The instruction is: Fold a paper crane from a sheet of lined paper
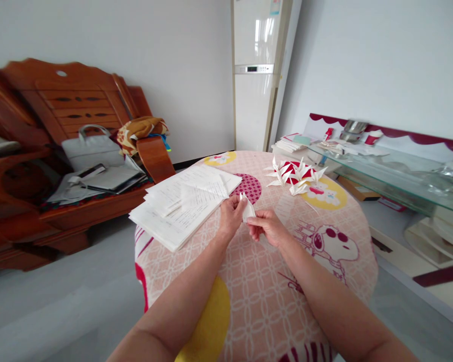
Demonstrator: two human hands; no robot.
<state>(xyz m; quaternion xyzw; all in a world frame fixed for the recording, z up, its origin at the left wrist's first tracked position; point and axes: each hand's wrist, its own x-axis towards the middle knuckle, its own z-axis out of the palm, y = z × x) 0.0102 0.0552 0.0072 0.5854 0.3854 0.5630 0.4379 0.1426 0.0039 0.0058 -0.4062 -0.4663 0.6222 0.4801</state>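
Both of my hands meet over the middle of a round table (272, 301) covered with a pink patterned cloth. Between them is a small folded piece of white paper (247, 207). My left hand (230, 217) pinches its left side with closed fingers. My right hand (266, 226) pinches its lower right side, fingers also closed. A stack of printed white sheets (183, 203) lies just left of my left hand. Several folded white paper cranes (296, 178) sit together at the far side of the table.
A carved wooden bench (60, 166) on the left holds a grey bag (92, 148), papers and a patterned cloth. A tall white air-conditioner unit (256, 75) stands in the corner. A glass shelf (392, 171) with bowls and clutter runs along the right wall.
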